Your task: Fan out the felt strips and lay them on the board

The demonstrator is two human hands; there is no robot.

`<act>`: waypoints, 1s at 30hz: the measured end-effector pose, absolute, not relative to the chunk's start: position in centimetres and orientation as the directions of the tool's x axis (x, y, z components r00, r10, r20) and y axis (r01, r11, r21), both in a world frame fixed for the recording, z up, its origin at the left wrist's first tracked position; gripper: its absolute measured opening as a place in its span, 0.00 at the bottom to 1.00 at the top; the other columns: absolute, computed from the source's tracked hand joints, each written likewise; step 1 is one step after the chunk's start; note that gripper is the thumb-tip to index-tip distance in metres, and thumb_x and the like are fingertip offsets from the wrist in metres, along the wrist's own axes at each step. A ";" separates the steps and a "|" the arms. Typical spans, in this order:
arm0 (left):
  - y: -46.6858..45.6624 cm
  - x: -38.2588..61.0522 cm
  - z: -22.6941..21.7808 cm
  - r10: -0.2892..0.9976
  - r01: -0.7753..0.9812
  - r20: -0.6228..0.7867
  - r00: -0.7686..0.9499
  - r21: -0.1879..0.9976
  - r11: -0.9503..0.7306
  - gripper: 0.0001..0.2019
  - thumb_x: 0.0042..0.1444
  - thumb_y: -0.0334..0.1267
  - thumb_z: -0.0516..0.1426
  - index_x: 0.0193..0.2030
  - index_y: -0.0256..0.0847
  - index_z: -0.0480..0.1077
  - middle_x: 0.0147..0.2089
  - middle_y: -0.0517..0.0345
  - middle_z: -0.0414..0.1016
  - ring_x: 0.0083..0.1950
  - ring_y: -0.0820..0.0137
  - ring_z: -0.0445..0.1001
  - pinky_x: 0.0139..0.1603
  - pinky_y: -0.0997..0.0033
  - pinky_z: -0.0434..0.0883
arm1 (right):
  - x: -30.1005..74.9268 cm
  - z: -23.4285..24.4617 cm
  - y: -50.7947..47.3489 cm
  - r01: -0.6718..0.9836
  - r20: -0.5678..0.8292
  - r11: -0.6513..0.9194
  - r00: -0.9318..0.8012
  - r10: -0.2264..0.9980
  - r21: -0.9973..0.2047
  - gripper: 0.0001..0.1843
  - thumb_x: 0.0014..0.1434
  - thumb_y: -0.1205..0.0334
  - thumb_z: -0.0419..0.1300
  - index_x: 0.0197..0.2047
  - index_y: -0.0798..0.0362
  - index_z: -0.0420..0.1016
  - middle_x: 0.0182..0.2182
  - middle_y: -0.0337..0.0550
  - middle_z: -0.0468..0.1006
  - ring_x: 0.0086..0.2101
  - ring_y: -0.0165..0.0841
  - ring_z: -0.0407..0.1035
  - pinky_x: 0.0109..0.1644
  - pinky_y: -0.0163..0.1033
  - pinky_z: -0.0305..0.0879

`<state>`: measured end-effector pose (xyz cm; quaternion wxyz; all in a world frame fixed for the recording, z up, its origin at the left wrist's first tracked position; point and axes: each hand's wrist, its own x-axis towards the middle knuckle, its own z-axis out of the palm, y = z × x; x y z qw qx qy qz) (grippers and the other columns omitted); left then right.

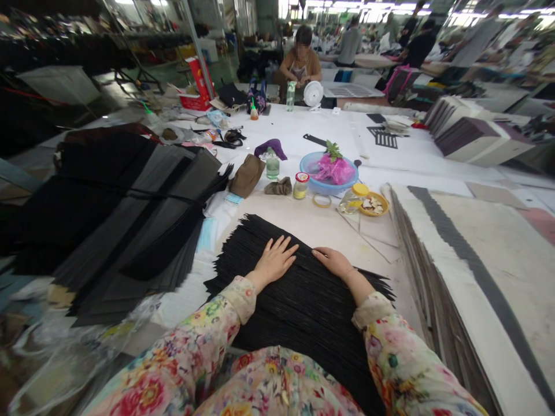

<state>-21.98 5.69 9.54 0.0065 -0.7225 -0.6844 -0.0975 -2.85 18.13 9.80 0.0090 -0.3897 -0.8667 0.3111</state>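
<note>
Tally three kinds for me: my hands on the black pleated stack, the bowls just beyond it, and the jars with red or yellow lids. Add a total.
Hands: 2, left hand and right hand, on the black pleated stack
Bowls: 2, blue bowl and yellow bowl
Jars: 2, red-lidded jar and yellow-lidded jar
Total: 6

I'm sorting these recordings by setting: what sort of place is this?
Most likely a textile or garment workshop: black, finely ridged material lies under the left hand and right hand, dark layered pieces are heaped to the left, and several people appear in the hall behind.
</note>
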 end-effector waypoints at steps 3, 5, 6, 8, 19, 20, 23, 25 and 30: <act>5.7 -21.9 9.7 0.988 0.989 0.149 0.047 0.135 -0.067 0.21 0.62 0.47 0.39 0.60 0.54 0.53 0.65 0.59 0.50 0.65 0.64 0.45 0.62 0.53 0.47 | -2.8 9.8 18.2 0.669 -0.224 0.515 -0.701 0.677 -0.536 0.27 0.58 0.43 0.42 0.48 0.48 0.70 0.46 0.43 0.74 0.46 0.36 0.66 0.51 0.39 0.59; 5.6 -21.9 9.7 0.988 0.987 0.149 0.050 0.142 -0.071 0.21 0.62 0.47 0.39 0.60 0.54 0.53 0.65 0.58 0.49 0.65 0.64 0.45 0.62 0.53 0.46 | -2.8 9.9 18.2 0.668 -0.222 0.523 -0.704 0.675 -0.529 0.26 0.58 0.42 0.42 0.48 0.48 0.70 0.46 0.43 0.74 0.46 0.36 0.67 0.51 0.39 0.60; 5.6 -21.9 9.7 0.988 0.987 0.147 0.050 0.145 -0.071 0.21 0.62 0.47 0.39 0.60 0.54 0.54 0.65 0.58 0.49 0.65 0.64 0.45 0.62 0.53 0.46 | -2.8 9.9 18.2 0.668 -0.221 0.526 -0.705 0.674 -0.526 0.26 0.58 0.42 0.42 0.47 0.48 0.70 0.45 0.42 0.74 0.46 0.36 0.67 0.51 0.39 0.60; 5.6 -22.0 9.7 0.989 0.986 0.144 0.046 0.151 -0.068 0.21 0.62 0.47 0.39 0.60 0.53 0.54 0.65 0.58 0.49 0.65 0.64 0.45 0.62 0.53 0.46 | -2.8 10.0 18.2 0.671 -0.222 0.529 -0.704 0.675 -0.519 0.25 0.58 0.43 0.43 0.47 0.47 0.70 0.45 0.42 0.74 0.45 0.36 0.67 0.51 0.39 0.60; 5.6 -21.9 9.7 0.988 0.985 0.149 0.044 0.157 -0.068 0.20 0.62 0.47 0.39 0.60 0.53 0.54 0.65 0.59 0.50 0.66 0.64 0.45 0.62 0.53 0.46 | -2.8 10.1 18.2 0.677 -0.222 0.543 -0.704 0.675 -0.498 0.27 0.58 0.42 0.41 0.47 0.48 0.71 0.44 0.42 0.75 0.45 0.36 0.67 0.50 0.39 0.60; 5.6 -21.9 9.7 0.988 0.985 0.147 0.043 0.157 -0.066 0.20 0.62 0.47 0.39 0.60 0.53 0.54 0.65 0.59 0.50 0.66 0.64 0.45 0.62 0.53 0.46 | -2.9 10.1 18.1 0.678 -0.221 0.543 -0.703 0.676 -0.495 0.27 0.58 0.42 0.41 0.47 0.48 0.71 0.44 0.43 0.75 0.45 0.37 0.67 0.50 0.39 0.60; 5.6 -21.9 9.7 0.989 0.985 0.141 0.038 0.159 -0.061 0.20 0.62 0.47 0.39 0.60 0.53 0.54 0.65 0.59 0.50 0.65 0.64 0.45 0.62 0.53 0.46 | -2.9 10.1 18.1 0.683 -0.221 0.544 -0.700 0.680 -0.487 0.27 0.58 0.43 0.41 0.47 0.48 0.71 0.44 0.43 0.75 0.44 0.37 0.68 0.49 0.39 0.61; 5.6 -21.9 9.7 0.990 0.985 0.138 0.041 0.163 -0.063 0.20 0.62 0.47 0.39 0.60 0.53 0.54 0.65 0.59 0.50 0.65 0.64 0.45 0.62 0.53 0.46 | -2.9 10.1 18.1 0.686 -0.222 0.544 -0.697 0.682 -0.483 0.27 0.58 0.43 0.41 0.47 0.48 0.71 0.44 0.43 0.75 0.44 0.37 0.68 0.49 0.39 0.61; 5.7 -21.9 9.8 0.991 0.983 0.128 0.035 0.176 -0.057 0.20 0.61 0.47 0.39 0.60 0.53 0.55 0.65 0.59 0.50 0.66 0.64 0.44 0.62 0.53 0.45 | -2.9 10.1 18.1 0.689 -0.229 0.544 -0.696 0.680 -0.479 0.28 0.58 0.42 0.40 0.47 0.48 0.71 0.44 0.44 0.75 0.44 0.37 0.68 0.50 0.40 0.61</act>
